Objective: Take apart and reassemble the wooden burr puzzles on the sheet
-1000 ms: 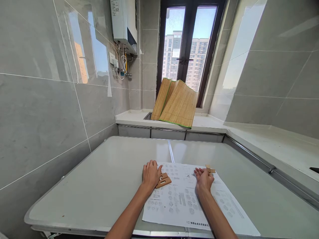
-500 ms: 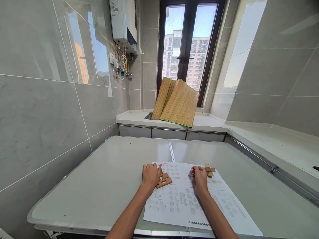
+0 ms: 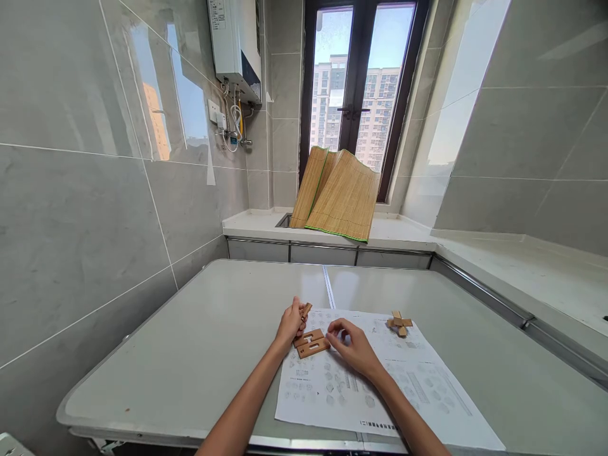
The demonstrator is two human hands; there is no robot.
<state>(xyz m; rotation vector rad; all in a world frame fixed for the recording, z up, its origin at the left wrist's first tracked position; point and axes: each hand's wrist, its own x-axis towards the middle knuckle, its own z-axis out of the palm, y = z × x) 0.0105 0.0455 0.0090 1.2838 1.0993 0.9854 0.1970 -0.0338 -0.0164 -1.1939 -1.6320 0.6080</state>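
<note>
My left hand (image 3: 291,322) is closed around a small wooden piece (image 3: 305,311), raised just above the table at the paper's upper left. Below it, slotted flat wooden pieces (image 3: 312,347) lie side by side on the printed paper sheet (image 3: 342,405). My right hand (image 3: 349,345) is at the right end of these slotted pieces, its fingers curled and pinched close to their edge; whether anything is between the fingertips is too small to tell. A cross-shaped wooden assembly (image 3: 399,323) rests near the paper's upper right corner.
The white folding table (image 3: 180,354) has a metal seam down its middle. Behind it, a bamboo mat (image 3: 344,196) leans on the white counter (image 3: 403,235) before the window. A water heater (image 3: 235,47) hangs on the tiled wall, and a counter runs along the right.
My left hand has lifted off the slotted pieces with a wooden piece in it. My right hand has moved left, from beside the cross-shaped assembly to the slotted pieces.
</note>
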